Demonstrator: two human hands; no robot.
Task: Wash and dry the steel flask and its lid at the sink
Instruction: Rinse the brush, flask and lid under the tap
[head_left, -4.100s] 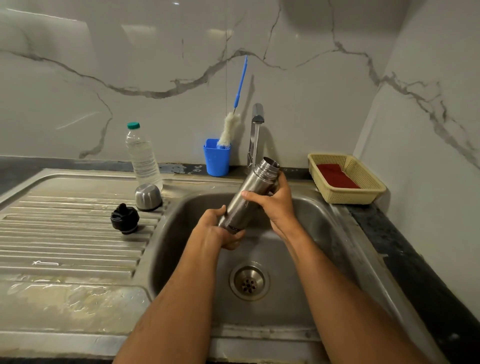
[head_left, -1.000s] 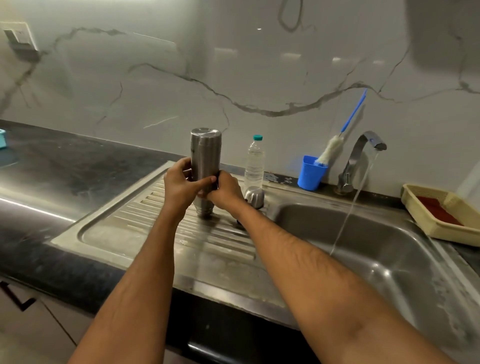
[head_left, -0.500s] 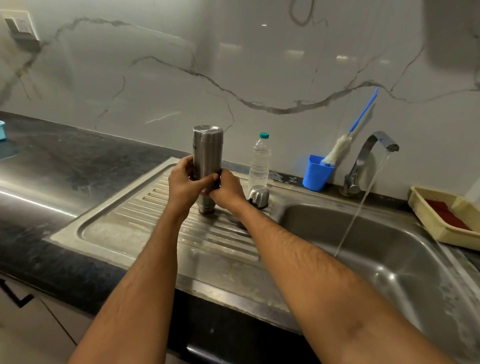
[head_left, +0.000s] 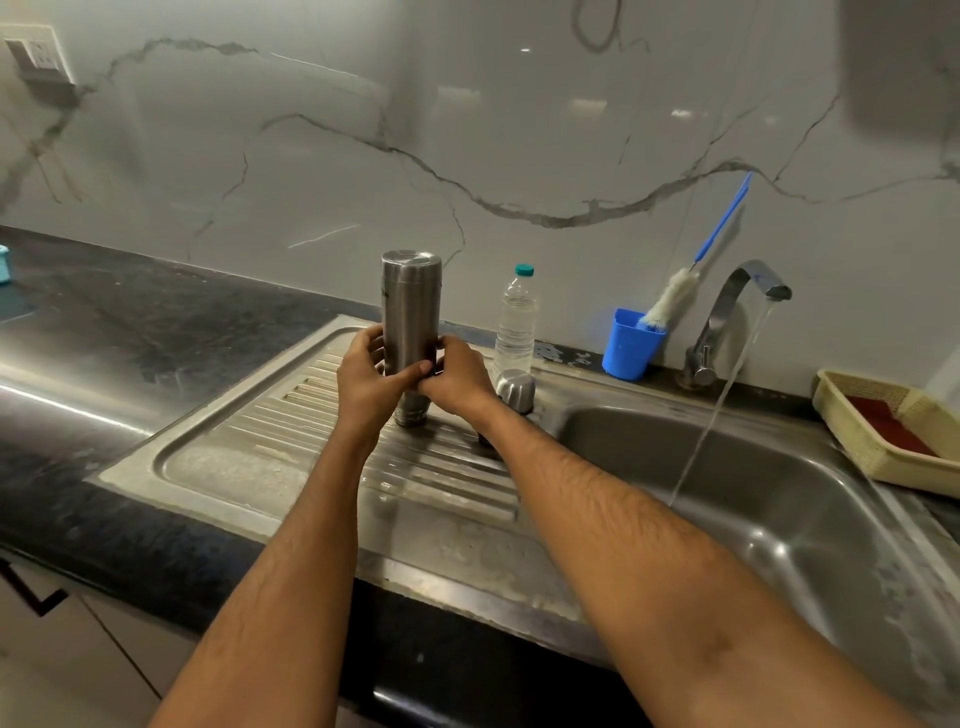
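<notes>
Steel flask (head_left: 410, 312) is standing upside down, mouth down on the ribbed draining board (head_left: 249, 415), with the left hand (head_left: 370, 382) and right hand (head_left: 457, 376) both curling their fingers around its lower half. Dark lettering near its top edge is too small to read. Just right of the hands, the steel cap (head_left: 516, 387) is sitting beside a clear water bottle (head_left: 516, 322). Water is running from the tap (head_left: 737, 312) into the sink (head_left: 779, 519).

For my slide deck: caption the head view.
Both hands hold the inverted steel flask on the drainboard; tap running.
</notes>
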